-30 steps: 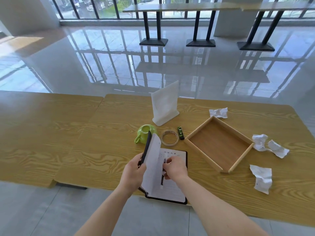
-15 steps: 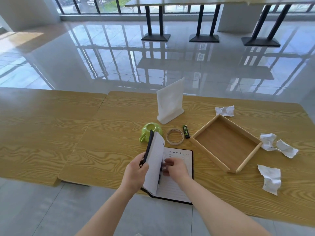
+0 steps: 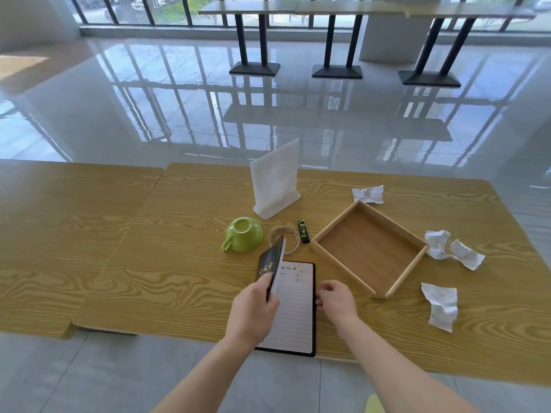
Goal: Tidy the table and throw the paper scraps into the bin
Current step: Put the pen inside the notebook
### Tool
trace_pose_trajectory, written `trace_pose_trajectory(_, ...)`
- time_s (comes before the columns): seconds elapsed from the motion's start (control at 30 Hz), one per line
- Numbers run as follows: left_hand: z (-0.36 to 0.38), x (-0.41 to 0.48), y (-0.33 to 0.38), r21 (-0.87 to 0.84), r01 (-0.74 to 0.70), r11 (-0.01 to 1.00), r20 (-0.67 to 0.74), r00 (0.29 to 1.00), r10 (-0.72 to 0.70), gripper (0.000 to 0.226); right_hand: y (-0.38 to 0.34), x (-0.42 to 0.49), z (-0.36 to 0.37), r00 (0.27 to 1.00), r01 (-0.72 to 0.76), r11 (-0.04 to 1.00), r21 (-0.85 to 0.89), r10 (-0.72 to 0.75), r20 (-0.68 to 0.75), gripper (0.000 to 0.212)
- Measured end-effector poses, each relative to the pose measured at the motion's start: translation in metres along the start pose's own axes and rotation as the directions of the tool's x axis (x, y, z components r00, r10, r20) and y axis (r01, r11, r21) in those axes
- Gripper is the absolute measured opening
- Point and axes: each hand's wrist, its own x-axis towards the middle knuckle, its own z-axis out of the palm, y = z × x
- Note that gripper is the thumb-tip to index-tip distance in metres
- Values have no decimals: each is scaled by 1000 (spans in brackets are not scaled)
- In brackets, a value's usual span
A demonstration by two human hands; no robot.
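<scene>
A black notebook (image 3: 293, 308) lies open near the table's front edge, a lined page showing. My left hand (image 3: 256, 305) grips its raised front cover and pages, which stand tilted over the left side. My right hand (image 3: 337, 299) rests at the notebook's right edge with fingers curled; I cannot tell whether it holds anything. Several crumpled white paper scraps lie on the table: one (image 3: 368, 193) behind the wooden tray (image 3: 341, 266), two (image 3: 436, 244) (image 3: 466, 257) to its right, one (image 3: 441, 305) near the front right. No bin is in view.
An upturned green cup (image 3: 243, 238), a tape roll (image 3: 292, 235) and a small green lighter-like thing (image 3: 303, 231) sit behind the notebook. A white sign holder (image 3: 275, 180) stands further back. A second wooden table (image 3: 59, 234) adjoins on the left.
My right hand has left the page and moved to the notebook's right edge; the pen it held is no longer visible. The raised cover leans further over the page.
</scene>
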Motion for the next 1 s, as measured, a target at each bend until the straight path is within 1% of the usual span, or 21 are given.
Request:
trace_pose_trajectory(0.07,13,1,9,127,-29,992,2,1000,28,10,2,5,-4,999,-37,997,67,35,34,31)
trace_pose_trajectory(0.13,28,3,16,234,-12,972,2,1000,12,4,4,9,-7,996,-64,987,148,55,67,26)
trace_pose_trajectory(0.2,42,3,23,313,6,950,7,1000,-9,7,5,12,-9,993,-89,974,210,69,99,21)
trace_pose_trajectory(0.3,64,2,26,373,11,928,20,1000,-20,10,6,16,-12,987,-96,971,219,64,148,15)
trace_pose_trajectory(0.37,77,1,22,405,5,914,33,999,-21,13,6,17,-16,982,-80,981,179,47,182,18)
trace_pose_trajectory(0.43,88,0,15,445,-27,895,45,999,8,16,5,18,-20,981,-31,994,104,11,195,29)
trace_pose_trajectory(0.47,94,0,11,462,-55,885,59,998,31,21,5,18,-23,981,0,998,60,-12,192,38)
trace_pose_trajectory(0.53,100,-3,1,501,-89,861,107,993,40,39,2,17,-23,979,43,999,-3,-42,199,50)
trace_pose_trajectory(0.6,105,-8,-6,538,-98,837,165,986,10,57,-1,14,-24,976,51,998,-26,-44,212,48)
trace_pose_trajectory(0.63,108,-11,-10,545,-102,832,179,984,3,59,-1,13,-24,976,57,997,-46,-46,212,42)
trace_pose_trajectory(0.67,110,-13,-14,548,-111,829,189,982,7,58,-1,13,-23,977,64,995,-72,-48,208,37)
trace_pose_trajectory(0.77,107,-18,-25,571,-173,802,228,973,48,53,3,11,-20,978,81,986,-144,-50,204,41)
trace_pose_trajectory(0.83,101,-17,-28,565,-200,801,241,968,72,50,2,8,-15,978,122,963,-241,-75,195,39)
trace_pose_trajectory(0.93,85,-11,-31,507,-160,847,170,982,83,44,-1,3,-9,976,207,880,-428,-157,149,36)
trace_pose_trajectory(1.0,72,-8,-39,492,-95,865,96,994,55,45,-1,0,-6,976,217,850,-480,-184,116,36)
